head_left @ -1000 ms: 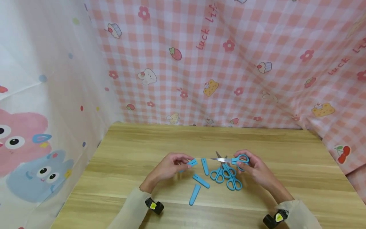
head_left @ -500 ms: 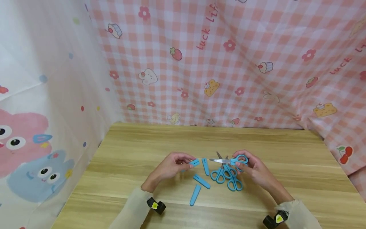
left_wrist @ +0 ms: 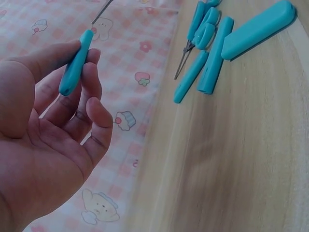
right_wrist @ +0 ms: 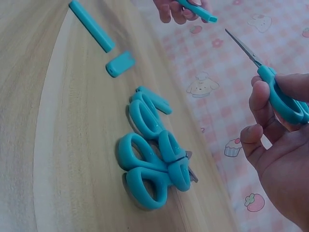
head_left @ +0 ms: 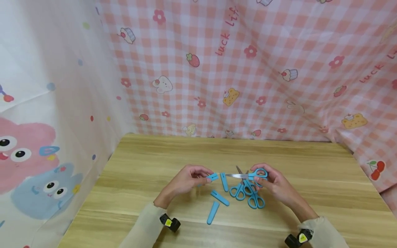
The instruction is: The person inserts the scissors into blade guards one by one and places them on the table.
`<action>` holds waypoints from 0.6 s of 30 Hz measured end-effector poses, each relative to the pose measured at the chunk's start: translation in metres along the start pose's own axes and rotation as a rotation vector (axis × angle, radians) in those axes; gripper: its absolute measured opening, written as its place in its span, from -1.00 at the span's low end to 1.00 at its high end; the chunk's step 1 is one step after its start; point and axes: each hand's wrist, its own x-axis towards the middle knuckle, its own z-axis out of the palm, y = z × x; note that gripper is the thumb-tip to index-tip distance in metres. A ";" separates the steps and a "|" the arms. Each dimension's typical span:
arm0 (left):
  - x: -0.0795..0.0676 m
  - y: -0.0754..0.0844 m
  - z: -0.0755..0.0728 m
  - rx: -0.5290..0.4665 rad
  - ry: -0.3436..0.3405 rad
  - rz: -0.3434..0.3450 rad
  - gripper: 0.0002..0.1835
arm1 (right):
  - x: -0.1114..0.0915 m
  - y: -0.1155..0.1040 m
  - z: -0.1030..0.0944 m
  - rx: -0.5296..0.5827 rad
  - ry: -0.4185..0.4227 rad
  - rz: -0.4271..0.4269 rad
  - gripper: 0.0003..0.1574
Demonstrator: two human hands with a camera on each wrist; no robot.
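My left hand (head_left: 187, 181) pinches a blue blade cover (left_wrist: 76, 65) between thumb and fingers, its slotted end turned toward the right. Opposite it, my right hand (head_left: 274, 181) grips a pair of scissors (right_wrist: 281, 100) by the blue handles, with the blades together and pointing left. The blade tip is a short gap away from the cover's slotted end. Below and between the hands, three more blade covers lie on the table: one upright in view (head_left: 224, 182), one slanted (head_left: 220, 198) and one nearest me (head_left: 213, 213).
Several blue-handled scissors (head_left: 256, 201) lie in an overlapping pile on the wooden table (head_left: 149, 151), under the held pair. A pink checked cloth (head_left: 204, 79) hangs behind the table's back edge, and a white printed cloth (head_left: 71, 103) hangs on the left.
The two hands have drawn a little closer together, narrowing the gap between scissors tip and blade cover. Both grips stay the same, and the things on the table have not moved.
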 end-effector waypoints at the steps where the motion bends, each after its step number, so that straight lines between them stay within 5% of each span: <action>1: 0.000 0.000 0.001 -0.002 0.000 -0.001 -0.77 | 0.000 0.000 0.001 0.001 -0.003 -0.006 -0.65; 18: 0.002 0.005 0.005 -0.009 -0.018 0.034 -0.77 | 0.001 -0.002 0.004 0.007 -0.020 -0.036 -0.69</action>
